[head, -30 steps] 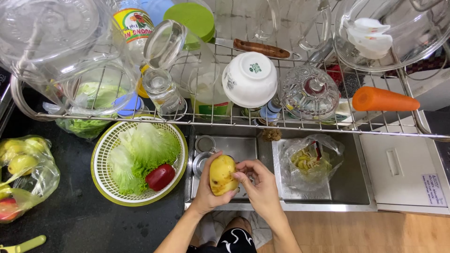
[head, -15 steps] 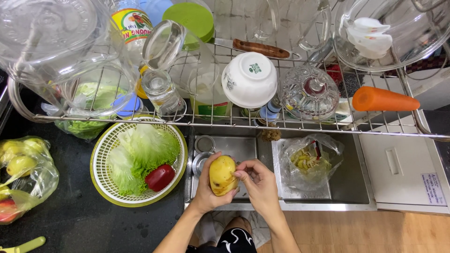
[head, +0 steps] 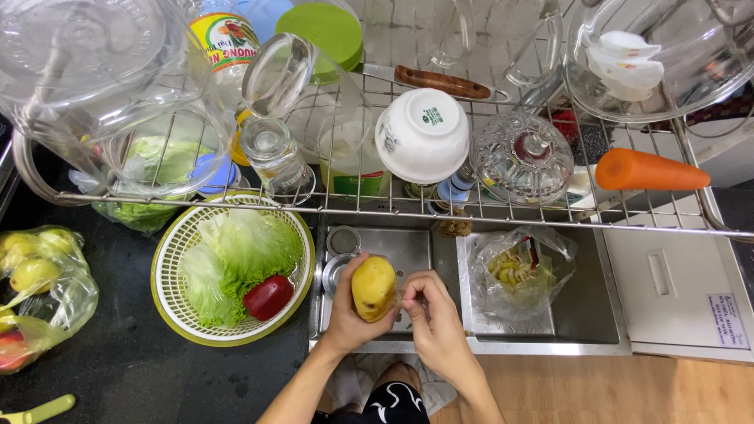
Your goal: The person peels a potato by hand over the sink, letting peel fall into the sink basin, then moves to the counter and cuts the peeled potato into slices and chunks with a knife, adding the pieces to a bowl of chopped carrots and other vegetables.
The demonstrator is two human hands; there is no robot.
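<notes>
Over the steel sink (head: 581, 314), the left hand (head: 345, 314) grips a yellow potato (head: 374, 287); the right hand (head: 430, 318) pinches something small against it, perhaps a peeler. Most skin looks already off; peelings fill the clear bag (head: 518, 271).

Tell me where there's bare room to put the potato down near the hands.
Left hand holds the potato; right hand is beside it. Free: dark counter below the lettuce basket, and sink floor right of the scrap bag. The dish rack above is crowded.
</notes>
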